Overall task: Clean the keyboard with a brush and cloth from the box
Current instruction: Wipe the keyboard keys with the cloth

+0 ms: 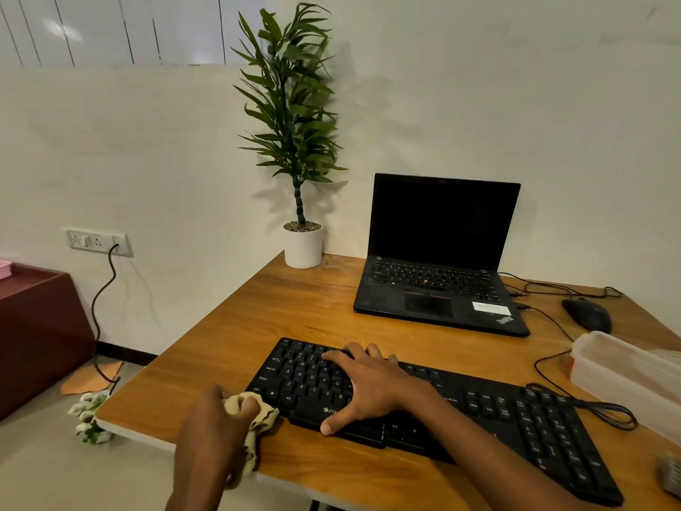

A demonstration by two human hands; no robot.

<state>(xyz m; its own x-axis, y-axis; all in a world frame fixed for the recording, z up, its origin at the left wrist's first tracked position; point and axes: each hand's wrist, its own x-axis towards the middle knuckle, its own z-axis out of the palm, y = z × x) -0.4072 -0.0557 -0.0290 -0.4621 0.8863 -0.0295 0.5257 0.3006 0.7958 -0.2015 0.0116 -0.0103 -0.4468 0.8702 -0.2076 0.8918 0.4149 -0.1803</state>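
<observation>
Head view: your left hand (217, 418) curls its fingers (247, 406) round the crumpled cloth (266, 418) at the near edge of the counter (294, 311), touching the left corner of the keyboard (516, 418). Your right hand (372, 385) lies on the left half of the keyboard, fingers spread over the keys. The translucent box (622, 370) stands to the right.
</observation>
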